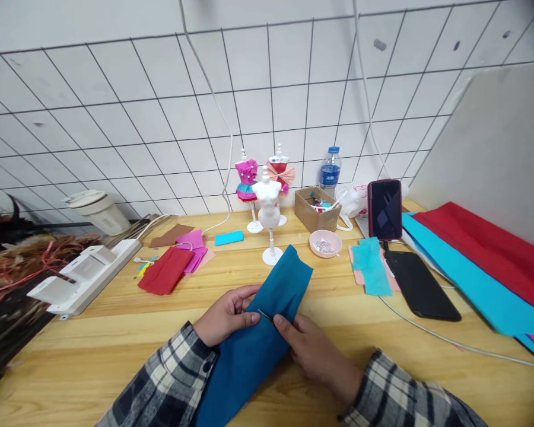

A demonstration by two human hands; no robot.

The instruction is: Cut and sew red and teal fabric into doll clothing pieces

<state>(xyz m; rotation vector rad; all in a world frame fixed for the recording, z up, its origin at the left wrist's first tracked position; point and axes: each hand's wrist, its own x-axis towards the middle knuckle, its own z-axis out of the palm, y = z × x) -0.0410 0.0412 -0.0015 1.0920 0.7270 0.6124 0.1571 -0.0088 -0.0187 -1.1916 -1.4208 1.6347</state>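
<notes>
A long strip of blue crepe paper [260, 350] slants across the front of the table, its far end raised near the bare white mini mannequin [269, 204]. My left hand [226, 317] pinches the paper's left edge, thumb on top and fingers partly hidden beneath. From the other side, my right hand [314, 350] grips small scissors [266, 315]; only a thin dark blade shows over the paper, pointing toward my left thumb. The scissors' handles are hidden in the fingers. Behind stand two dressed mini mannequins, one in a pink dress [247, 178], the other with a peach bow [281, 175].
A pink bowl of small beads [325, 243] and a cardboard box [317, 209] stand behind the paper. Phones [422, 284], a cable and coloured sheets [485, 267] lie right. Red paper [167, 270] and a power strip [86, 276] are left.
</notes>
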